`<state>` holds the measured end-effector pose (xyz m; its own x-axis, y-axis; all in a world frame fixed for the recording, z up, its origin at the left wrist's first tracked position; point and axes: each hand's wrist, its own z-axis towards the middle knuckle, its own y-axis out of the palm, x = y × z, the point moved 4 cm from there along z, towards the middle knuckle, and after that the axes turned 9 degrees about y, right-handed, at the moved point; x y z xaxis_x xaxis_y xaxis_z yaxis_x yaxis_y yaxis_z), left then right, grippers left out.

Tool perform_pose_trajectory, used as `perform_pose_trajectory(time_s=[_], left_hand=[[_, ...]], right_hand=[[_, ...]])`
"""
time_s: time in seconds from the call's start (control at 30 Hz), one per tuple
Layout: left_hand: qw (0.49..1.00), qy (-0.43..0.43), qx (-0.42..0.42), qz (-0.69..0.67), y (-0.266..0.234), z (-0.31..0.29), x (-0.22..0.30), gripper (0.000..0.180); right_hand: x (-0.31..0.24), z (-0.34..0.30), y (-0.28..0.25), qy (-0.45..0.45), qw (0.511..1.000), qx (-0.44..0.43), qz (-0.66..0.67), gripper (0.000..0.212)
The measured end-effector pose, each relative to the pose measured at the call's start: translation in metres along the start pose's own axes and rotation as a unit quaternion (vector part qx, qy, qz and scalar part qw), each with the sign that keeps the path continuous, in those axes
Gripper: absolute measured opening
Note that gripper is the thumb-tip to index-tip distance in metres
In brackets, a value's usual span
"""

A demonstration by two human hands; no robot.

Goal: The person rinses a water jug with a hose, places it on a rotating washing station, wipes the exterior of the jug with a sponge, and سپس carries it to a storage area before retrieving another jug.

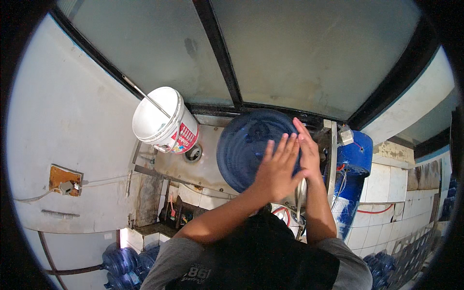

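Left hand (279, 166): bare; back turned up, fingers straight, laid flat against its partner.
Right hand (310, 157): bare; fingers extended, pressed together with the left; whether the palms meet fully cannot be told. Neither shows any item in its grasp.
Basin (228, 157): one, round, dark blue; below the hands and to their left, its right part overlapped by them in view.
Counter (210, 140): metal, stained; under the basin, reaching left of the hands.
Bucket (188, 117): one, white, with coloured label; well left of the hands, beyond the basin.
Rod (147, 98): one, slender, leaning in the bucket, its upper end over the rim.
Drain opening (193, 153): one, round; left of the hands, just beside the bucket's foot.
Drum (355, 155): blue; right of the hands, apart from them.
Window panes (314, 58): frosted, dark-framed; ahead of the hands.
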<state>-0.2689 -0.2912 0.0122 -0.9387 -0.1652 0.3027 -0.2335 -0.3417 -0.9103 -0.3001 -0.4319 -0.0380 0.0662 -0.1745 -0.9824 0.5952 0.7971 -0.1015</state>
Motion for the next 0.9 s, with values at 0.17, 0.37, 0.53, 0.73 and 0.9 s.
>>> perform_pose_trajectory(time_s=[0.17, 0.37, 0.53, 0.73, 0.9], left_hand=[[0.944, -0.321, 0.018, -0.074, -0.032, -0.048, -0.183, 0.073], [0.879, -0.459, -0.101, -0.086, 0.034, -0.183, -0.345, 0.070], [0.765, -0.335, 0.236, -0.496, 0.068, -0.140, -0.230, 0.078], [0.470, -0.276, 0.312, -0.778, 0.065, -0.114, -0.177, 0.079], [0.509, -0.200, 0.207, -0.811, -0.037, -0.084, -0.151, 0.076]], right_hand=[[-0.007, 0.010, -0.005, 0.028, 0.999, 0.008, -0.027, 0.045], [0.023, -0.003, -0.008, 0.128, 0.984, 0.117, 0.051, 0.042], [0.048, -0.045, -0.024, 0.087, 0.977, 0.126, 0.151, 0.067], [0.033, -0.084, 0.019, 0.108, 0.952, 0.148, 0.245, 0.072], [-0.057, -0.111, 0.034, 0.100, 0.943, 0.222, 0.228, 0.072]])
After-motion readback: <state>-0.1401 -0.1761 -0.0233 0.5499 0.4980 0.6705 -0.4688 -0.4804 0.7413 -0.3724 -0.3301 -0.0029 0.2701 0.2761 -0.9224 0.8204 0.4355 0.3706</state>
